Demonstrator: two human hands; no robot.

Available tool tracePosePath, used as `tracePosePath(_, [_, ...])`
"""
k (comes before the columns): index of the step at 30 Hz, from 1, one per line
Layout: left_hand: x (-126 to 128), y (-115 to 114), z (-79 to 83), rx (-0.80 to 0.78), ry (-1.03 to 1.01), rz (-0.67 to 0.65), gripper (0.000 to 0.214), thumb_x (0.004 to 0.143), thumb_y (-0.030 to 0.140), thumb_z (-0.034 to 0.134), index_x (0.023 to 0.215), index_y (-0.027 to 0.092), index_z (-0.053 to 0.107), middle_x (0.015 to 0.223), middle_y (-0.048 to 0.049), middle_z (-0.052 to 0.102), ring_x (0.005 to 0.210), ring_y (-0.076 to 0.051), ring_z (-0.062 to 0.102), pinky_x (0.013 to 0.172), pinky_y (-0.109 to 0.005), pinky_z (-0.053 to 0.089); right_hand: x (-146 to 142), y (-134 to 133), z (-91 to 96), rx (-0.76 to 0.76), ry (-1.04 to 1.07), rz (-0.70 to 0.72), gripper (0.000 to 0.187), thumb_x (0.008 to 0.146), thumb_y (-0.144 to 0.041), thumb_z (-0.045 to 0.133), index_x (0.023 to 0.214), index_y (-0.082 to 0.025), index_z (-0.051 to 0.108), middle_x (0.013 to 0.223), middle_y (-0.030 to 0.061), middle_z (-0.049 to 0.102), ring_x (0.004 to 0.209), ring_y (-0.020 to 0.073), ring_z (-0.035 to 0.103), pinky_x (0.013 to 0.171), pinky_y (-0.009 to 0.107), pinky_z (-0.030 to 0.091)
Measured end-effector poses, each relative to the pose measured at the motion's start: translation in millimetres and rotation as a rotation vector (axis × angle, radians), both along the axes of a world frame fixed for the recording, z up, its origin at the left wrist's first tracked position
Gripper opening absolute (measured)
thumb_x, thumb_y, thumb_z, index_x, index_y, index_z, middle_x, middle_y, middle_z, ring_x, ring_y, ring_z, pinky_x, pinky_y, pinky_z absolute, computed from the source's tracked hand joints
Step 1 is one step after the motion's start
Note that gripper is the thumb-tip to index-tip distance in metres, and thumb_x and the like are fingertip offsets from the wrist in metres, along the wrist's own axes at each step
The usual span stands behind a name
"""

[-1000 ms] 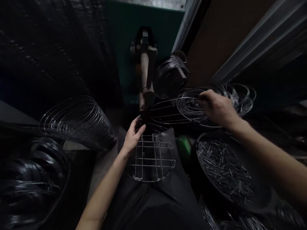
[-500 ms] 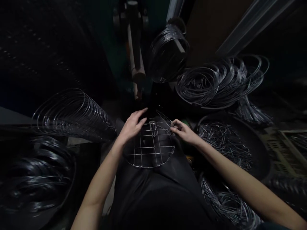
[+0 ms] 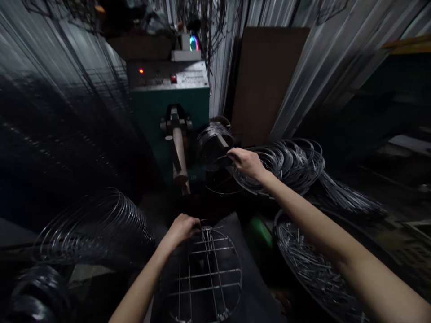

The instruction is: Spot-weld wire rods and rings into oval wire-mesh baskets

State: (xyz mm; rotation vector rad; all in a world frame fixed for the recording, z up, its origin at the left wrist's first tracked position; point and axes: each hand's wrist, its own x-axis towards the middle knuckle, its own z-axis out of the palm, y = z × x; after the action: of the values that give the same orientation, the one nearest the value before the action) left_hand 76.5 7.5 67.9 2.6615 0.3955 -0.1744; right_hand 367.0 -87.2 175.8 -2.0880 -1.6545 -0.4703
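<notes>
2 hands are in my view, and room is tight on every side. At 9 o'clock a long coil of wire hoops (image 3: 97, 220) crowds the left forearm. At 3 o'clock a tray of short wire pieces (image 3: 303, 255) lies just beside the lap, under the right forearm. At 12 o'clock the green machine (image 3: 168, 107) stands with its rod (image 3: 179, 154) slanting down toward me, the tip near the grid's far edge. The 1 open lane I see runs between that rod and the pile of rings (image 3: 289, 163) at 1 o'clock.

My left hand (image 3: 182, 229) is clenched over the far rim of the round wire grid (image 3: 205, 273), which lies flat on the dark cloth (image 3: 232, 224) across the lap at 6 o'clock.

My right hand (image 3: 248, 162) is stretched out to 1 o'clock, at the left edge of the pile. Its fingers are curled tight on a thin wire ring (image 3: 219, 192) that hangs below the hand, just beside a wire spool (image 3: 213, 141).
</notes>
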Motion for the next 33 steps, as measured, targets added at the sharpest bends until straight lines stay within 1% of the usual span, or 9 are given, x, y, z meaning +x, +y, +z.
tracePosePath(4, [-2,-1,-6.6,0.035,-0.051,-0.079,0.006,0.086,0.019,0.059,0.091,0.020,0.062,0.092,-0.0018,0.068,0.093,-0.018,0.062,0.100,-0.038,0.036,27,68,47.5,-0.120,-0.107,-0.101,0.030,0.093,-0.028,0.046,0.117,-0.021,0.064,0.109,0.0099,0.066,0.100,0.0246,0.058,0.080,0.033,0.045])
tracePosePath(8, [1,-1,-12.2,0.136,-0.128,-0.034,0.005,0.090,0.021,0.053,0.090,0.018,0.057,0.089,-0.0034,0.065,0.090,-0.020,0.059,0.094,-0.040,0.039,27,81,59.6,-0.057,-0.132,-0.129,0.041,0.093,-0.030,0.048,0.133,-0.021,0.055,0.119,0.0145,0.061,0.107,0.0288,0.054,0.089,0.041,0.043])
tracePosePath(12, [10,-8,-5.9,0.096,-0.260,-0.018,0.013,0.095,0.027,0.046,0.092,0.019,0.056,0.086,-0.0031,0.064,0.083,-0.019,0.059,0.081,-0.035,0.042,-18,37,21.0,0.008,-0.079,0.045,0.035,0.094,-0.027,0.044,0.124,-0.021,0.062,0.120,0.0131,0.061,0.110,0.0275,0.053,0.093,0.042,0.043])
tracePosePath(17, [26,-11,15.5,-0.074,-0.554,0.099,0.014,0.094,0.028,0.048,0.095,0.018,0.059,0.090,-0.0042,0.063,0.082,-0.017,0.060,0.076,-0.028,0.045,-90,-36,-47.7,-0.156,0.406,0.389,0.035,0.095,-0.034,0.044,0.124,-0.022,0.059,0.114,0.0062,0.067,0.102,0.0199,0.063,0.090,0.035,0.049])
tracePosePath(21, [27,-4,32.8,-0.286,-0.735,0.046,0.026,0.087,0.035,0.061,0.106,0.019,0.061,0.107,-0.0070,0.063,0.099,-0.019,0.060,0.090,-0.031,0.046,-119,-67,-40.9,0.004,0.419,0.315,0.027,0.093,-0.033,0.048,0.107,-0.022,0.068,0.100,0.0075,0.070,0.088,0.0214,0.065,0.081,0.037,0.052])
tracePosePath(24, [4,-2,39.2,-0.505,-0.807,0.140,0.056,0.080,0.035,0.070,0.130,0.020,0.049,0.127,-0.0101,0.057,0.117,-0.021,0.054,0.102,-0.035,0.041,-132,-84,4.5,0.208,0.497,0.170,0.018,0.089,-0.034,0.056,0.096,-0.026,0.070,0.087,0.0051,0.067,0.076,0.0198,0.062,0.072,0.038,0.051])
tracePosePath(27, [-38,-11,39.6,-0.706,-0.818,0.265,0.050,0.084,0.034,0.065,0.129,0.019,0.050,0.114,-0.0086,0.063,0.106,-0.018,0.060,0.094,-0.030,0.047,-145,-98,38.1,0.432,0.881,0.017,0.010,0.087,-0.036,0.062,0.090,-0.031,0.070,0.066,0.0001,0.049,0.056,0.0137,0.045,0.052,0.031,0.043])
tracePosePath(30, [-85,-30,37.9,-0.718,-0.837,0.513,0.040,0.091,0.036,0.054,0.127,0.019,0.052,0.074,-0.0002,0.064,0.068,-0.010,0.061,0.067,-0.022,0.050,-155,-100,20.1,0.474,1.285,-0.029,0.010,0.082,-0.035,0.066,0.091,-0.031,0.068,0.059,-0.0036,0.036,0.047,0.0102,0.033,0.039,0.024,0.030])
tracePosePath(33, [-121,-44,30.5,-0.545,-0.824,0.826,0.044,0.093,0.037,0.050,0.133,0.021,0.049,0.067,0.0027,0.064,0.057,-0.009,0.058,0.060,-0.020,0.049,-166,-99,-35.5,0.202,1.181,-0.016,0.027,0.083,-0.034,0.060,0.109,-0.030,0.064,0.070,-0.0005,0.055,0.050,0.0120,0.047,0.046,0.030,0.044])
